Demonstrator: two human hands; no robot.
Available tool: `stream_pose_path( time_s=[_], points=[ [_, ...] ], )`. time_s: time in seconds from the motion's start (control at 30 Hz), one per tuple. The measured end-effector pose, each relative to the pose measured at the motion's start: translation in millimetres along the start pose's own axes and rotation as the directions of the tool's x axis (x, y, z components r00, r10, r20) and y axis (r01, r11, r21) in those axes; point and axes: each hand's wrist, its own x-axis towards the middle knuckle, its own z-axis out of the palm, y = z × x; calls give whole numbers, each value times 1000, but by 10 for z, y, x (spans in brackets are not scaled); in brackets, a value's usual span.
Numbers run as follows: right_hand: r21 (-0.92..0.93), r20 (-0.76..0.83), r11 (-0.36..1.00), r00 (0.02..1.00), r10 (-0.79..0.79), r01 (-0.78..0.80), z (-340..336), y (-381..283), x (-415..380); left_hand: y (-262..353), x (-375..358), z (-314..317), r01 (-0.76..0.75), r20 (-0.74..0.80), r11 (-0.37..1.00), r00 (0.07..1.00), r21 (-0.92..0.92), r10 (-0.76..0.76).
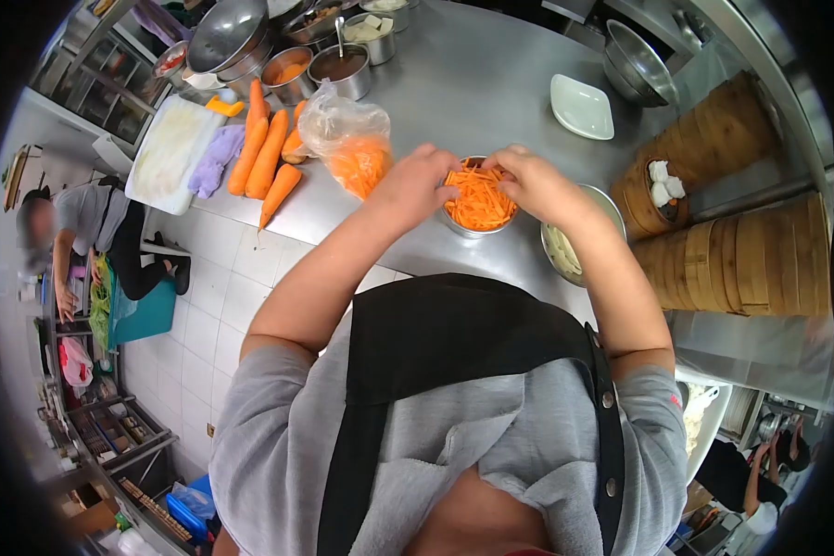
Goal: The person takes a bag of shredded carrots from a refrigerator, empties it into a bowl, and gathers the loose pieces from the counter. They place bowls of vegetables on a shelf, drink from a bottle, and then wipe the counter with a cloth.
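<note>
Shredded carrot [481,198] is heaped in a small round metal bowl [473,231] at the front edge of the steel table. My left hand [422,183] curls in from the left, its thumb and fingertips at the shreds along the rim. From the other side my right hand [535,182] bends its fingers and thumb onto the same heap. A clear plastic bag [347,139] with more orange shreds lies just left of my left hand. Beside my right forearm stands a metal bowl [606,202] of pale pieces, partly covered by the arm.
Whole carrots [267,156], a purple cloth [217,159] and a white cutting board [173,153] lie left. Metal containers [340,72] stand at the back. A white dish [582,107] and bamboo steamers [732,259] are right. A person [93,227] sits far left; others are lower right.
</note>
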Motion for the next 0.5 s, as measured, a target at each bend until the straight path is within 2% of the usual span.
stream_pose_path(
  time_s=[0.03, 0.13, 0.23, 0.33, 0.43, 0.5],
  points=[
    [-70, 40, 995, 996, 77, -74, -39, -62, 5, 53, 47, -41, 58, 88, 998, 995, -7, -57],
    [-215, 126, 972, 984, 123, -94, 76, -51, 126, 98, 290, 117, -82, 227, 957, 974, 278, 18],
    [-192, 333, 976, 928, 166, -106, 233, 62, 366, 205, 548, 203, 8, 475, 905, 849, 425, -231],
    [-142, 479, 925, 794, 375, -351, 185, 9, 435, 187, 640, 174, -37, 544, 919, 815, 392, -199],
    [-147, 395, 923, 834, 385, -356, 320, 109, 431, 286, 577, 268, 47, 404, 849, 865, 526, -299],
    [-212, 326, 914, 856, 401, -347, 433, 148, 438, 297, 584, 290, 76, 408, 856, 855, 511, -319]
  ],
)
